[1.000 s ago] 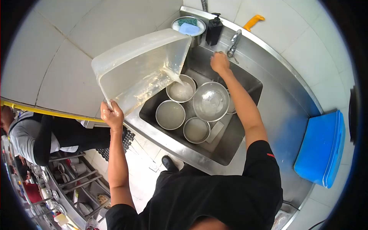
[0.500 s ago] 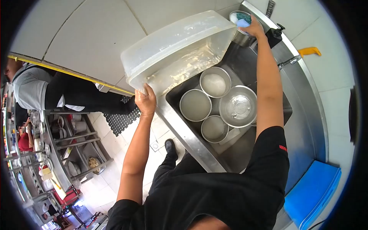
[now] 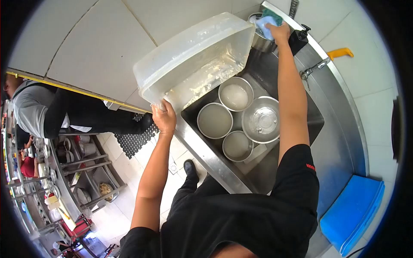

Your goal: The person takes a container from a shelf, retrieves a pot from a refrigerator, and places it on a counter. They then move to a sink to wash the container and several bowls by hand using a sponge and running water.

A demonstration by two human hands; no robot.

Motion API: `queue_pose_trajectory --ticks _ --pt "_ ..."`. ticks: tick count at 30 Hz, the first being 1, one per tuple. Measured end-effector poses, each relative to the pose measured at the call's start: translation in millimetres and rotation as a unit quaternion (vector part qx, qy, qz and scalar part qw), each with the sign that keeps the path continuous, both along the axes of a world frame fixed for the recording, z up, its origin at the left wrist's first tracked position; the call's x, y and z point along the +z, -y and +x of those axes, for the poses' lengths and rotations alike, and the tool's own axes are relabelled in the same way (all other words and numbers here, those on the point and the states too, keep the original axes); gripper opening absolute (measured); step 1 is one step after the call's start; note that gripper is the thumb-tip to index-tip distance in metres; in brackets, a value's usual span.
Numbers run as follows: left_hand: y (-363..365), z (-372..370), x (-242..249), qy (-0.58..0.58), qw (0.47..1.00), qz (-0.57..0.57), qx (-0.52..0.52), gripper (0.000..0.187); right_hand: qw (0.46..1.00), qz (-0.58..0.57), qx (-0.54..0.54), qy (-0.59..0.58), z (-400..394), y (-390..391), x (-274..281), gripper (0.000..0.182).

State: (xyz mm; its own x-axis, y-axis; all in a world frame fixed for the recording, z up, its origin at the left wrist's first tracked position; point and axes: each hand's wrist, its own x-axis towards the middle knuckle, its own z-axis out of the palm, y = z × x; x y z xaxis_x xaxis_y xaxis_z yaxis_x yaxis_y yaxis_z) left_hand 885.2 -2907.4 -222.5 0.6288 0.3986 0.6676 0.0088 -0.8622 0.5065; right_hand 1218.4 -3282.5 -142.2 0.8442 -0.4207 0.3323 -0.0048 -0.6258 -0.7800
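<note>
A large translucent plastic tub leans tilted over the sink's far side, pale residue smeared along its inside. My left hand is closed on the tub's near corner. At the upper right, my right hand grips a blue-and-green scrubbing sponge over the mouth of a metal pot; the fingers are partly hidden by it. Below, in the dark sink basin, stand several round metal pans, among them one with cloudy liquid and a wider, shiny one.
A black pump bottle stands beside the pot, near the faucet and a yellow handle. A blue folded item lies on the right of the steel counter. At left are a person and metal shelves.
My right hand has lifted the sponge from inside the pot to above its rim. My left hand keeps its hold on the tub, and the view has shifted slightly.
</note>
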Motion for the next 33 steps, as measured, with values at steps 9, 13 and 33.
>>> queue_pose_trajectory --ticks 9,13,33 --pt "8 -6 10 0.000 0.997 -0.082 0.001 0.006 0.884 0.431 0.098 0.154 -180 -22 19 0.044" --pt "7 -8 10 0.012 0.997 -0.073 -0.010 0.007 0.848 0.480 0.197 0.105 -252 -79 -9 0.043" --pt "1 -8 10 -0.137 0.965 -0.203 -0.097 0.038 0.939 0.262 0.223 0.000 -292 -289 -93 0.070"
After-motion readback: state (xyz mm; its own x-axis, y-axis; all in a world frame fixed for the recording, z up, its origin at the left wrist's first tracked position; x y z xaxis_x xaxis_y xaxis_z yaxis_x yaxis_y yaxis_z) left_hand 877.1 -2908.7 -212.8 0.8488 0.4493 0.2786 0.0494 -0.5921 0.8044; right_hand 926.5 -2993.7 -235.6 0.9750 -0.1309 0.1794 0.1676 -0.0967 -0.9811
